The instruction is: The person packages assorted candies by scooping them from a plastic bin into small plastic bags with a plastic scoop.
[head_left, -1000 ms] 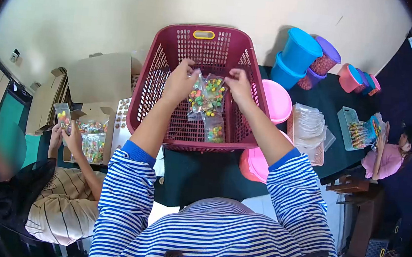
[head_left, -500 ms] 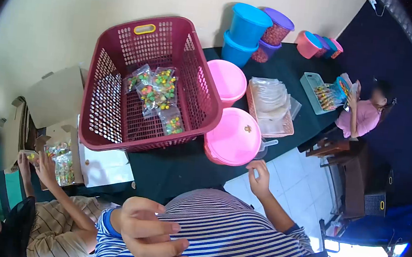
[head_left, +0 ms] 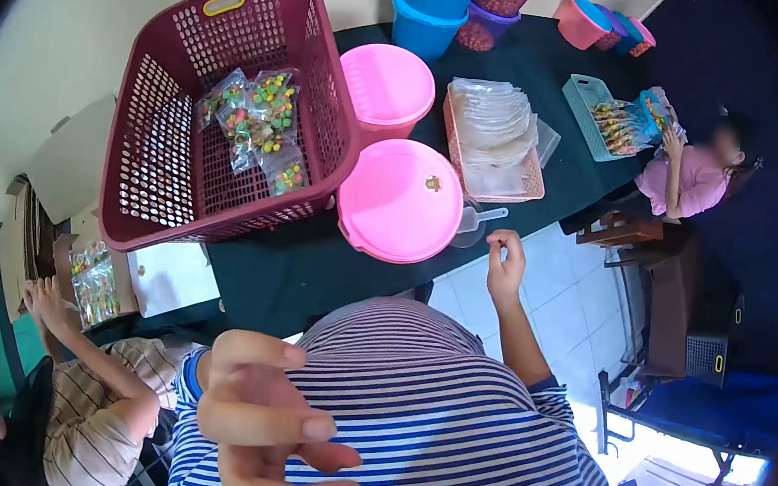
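My left hand [head_left: 273,424] is raised in front of my striped shirt, its fingers bent and spread with nothing in them. My right hand [head_left: 505,264] is off the table's front edge, fingers curled in toward the thumb; I see nothing in it. Just beyond it lies a clear plastic scoop [head_left: 480,218], apart from the fingers. A pink-lidded tub [head_left: 399,202] stands left of the scoop, with another pink-lidded tub [head_left: 385,85] behind it. The maroon basket [head_left: 222,222] holds several clear packets of colourful candy [head_left: 260,118].
A peach tray [head_left: 497,195] holds clear plastic bags [head_left: 491,126]. Blue tubs [head_left: 427,26] and tubs with purple lids stand at the back. One person [head_left: 111,404] works at a box of packets [head_left: 96,285] on the left; another [head_left: 690,183] sits beside a green basket [head_left: 583,131].
The view has shifted, so the table things sit higher and further left. My right hand is nearer the scoop. The left co-worker's hands have drawn together beside the box.
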A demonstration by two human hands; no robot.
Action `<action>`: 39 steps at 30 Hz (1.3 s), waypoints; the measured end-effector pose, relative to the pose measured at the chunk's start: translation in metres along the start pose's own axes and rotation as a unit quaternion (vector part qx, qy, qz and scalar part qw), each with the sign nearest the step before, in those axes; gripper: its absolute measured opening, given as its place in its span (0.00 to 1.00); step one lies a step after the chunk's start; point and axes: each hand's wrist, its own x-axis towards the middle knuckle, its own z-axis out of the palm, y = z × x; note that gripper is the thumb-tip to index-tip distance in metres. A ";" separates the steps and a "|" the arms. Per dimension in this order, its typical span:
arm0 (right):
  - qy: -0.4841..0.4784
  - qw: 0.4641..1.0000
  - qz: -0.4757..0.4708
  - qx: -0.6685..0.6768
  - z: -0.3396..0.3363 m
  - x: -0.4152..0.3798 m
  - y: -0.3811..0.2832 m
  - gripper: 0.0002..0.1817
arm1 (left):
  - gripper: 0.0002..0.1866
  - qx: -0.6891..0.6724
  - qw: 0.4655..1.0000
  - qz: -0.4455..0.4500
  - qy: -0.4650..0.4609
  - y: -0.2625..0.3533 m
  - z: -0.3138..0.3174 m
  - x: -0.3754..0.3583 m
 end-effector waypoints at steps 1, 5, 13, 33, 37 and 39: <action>-0.002 1.000 -0.002 0.002 -0.006 0.010 0.011 0.04 | 0.21 0.003 1.000 0.001 -0.001 -0.003 0.010 0.000; -0.043 0.998 0.012 -0.054 -0.035 0.055 0.071 0.05 | 0.16 0.012 0.995 -0.076 -0.068 -0.021 0.047 -0.010; -0.269 0.953 0.004 -0.139 -0.057 0.145 0.161 0.09 | 0.09 0.006 0.849 -0.510 -0.139 -0.070 0.188 -0.071; -0.435 0.826 -0.204 -0.295 -0.014 0.213 0.230 0.39 | 0.32 0.170 0.754 -0.525 -0.357 -0.215 0.386 -0.222; -0.472 0.807 -0.193 -0.297 -0.017 0.215 0.228 0.35 | 0.34 0.171 0.768 -0.518 -0.336 -0.215 0.386 -0.249; -0.481 0.799 -0.196 -0.303 -0.020 0.217 0.226 0.32 | 0.37 0.149 0.758 -0.544 -0.328 -0.215 0.386 -0.244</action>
